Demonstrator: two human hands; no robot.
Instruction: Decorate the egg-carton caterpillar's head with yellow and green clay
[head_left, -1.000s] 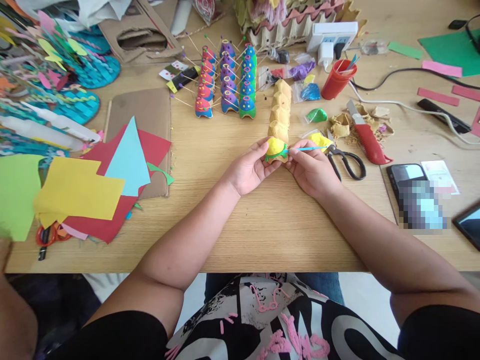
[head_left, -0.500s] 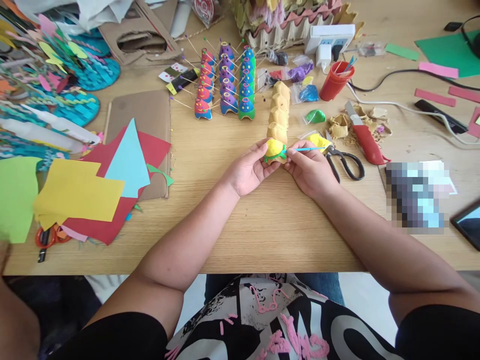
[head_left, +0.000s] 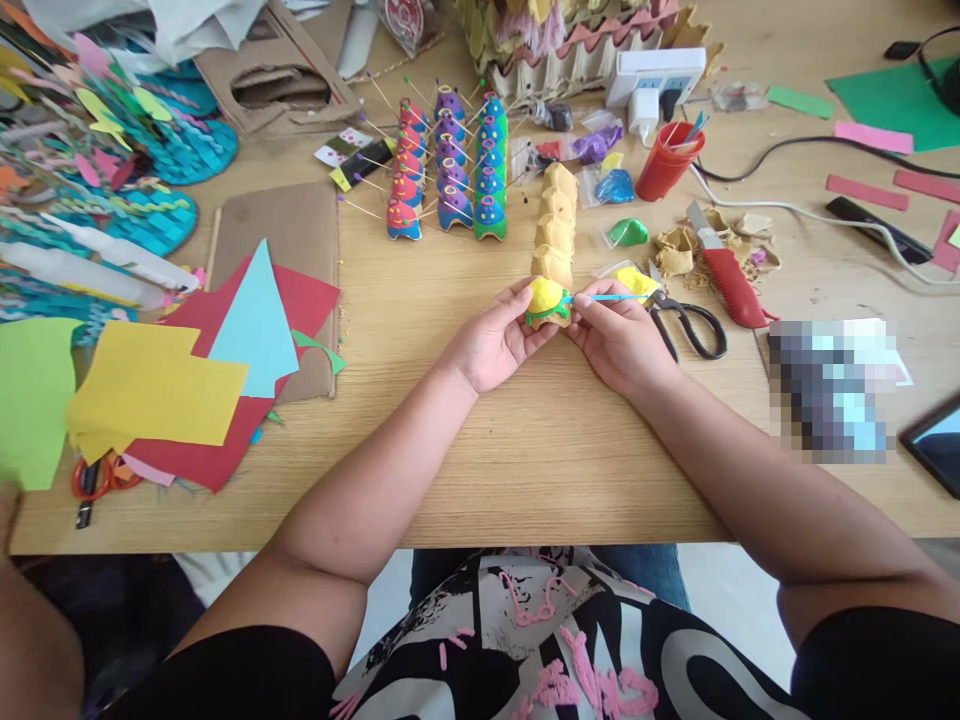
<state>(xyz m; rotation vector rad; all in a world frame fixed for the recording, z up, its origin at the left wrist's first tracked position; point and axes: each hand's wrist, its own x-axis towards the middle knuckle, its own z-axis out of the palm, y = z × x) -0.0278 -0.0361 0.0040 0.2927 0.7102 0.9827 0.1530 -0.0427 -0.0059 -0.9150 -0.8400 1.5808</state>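
Your left hand (head_left: 495, 338) grasps the strip (head_left: 555, 235), your right hand (head_left: 621, 335) pinches the stick (head_left: 619, 296) at the green trim (head_left: 546, 315) — front bump (head_left: 547, 292) covered in yellow, bumps behind bare.

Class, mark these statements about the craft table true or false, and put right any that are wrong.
1. The right hand holds a thin blue stick. True.
2. The left hand holds black-handled scissors. False: the left hand grips the near end of a bumpy tan cardboard strip.
3. A smooth yellow covering with a green edge sits at the strip's near end. True.
4. The light-blue paper triangle lies beneath the red paper. False: the triangle lies on top.
5. The red plastic cup is empty. False: the cup holds thin sticks.
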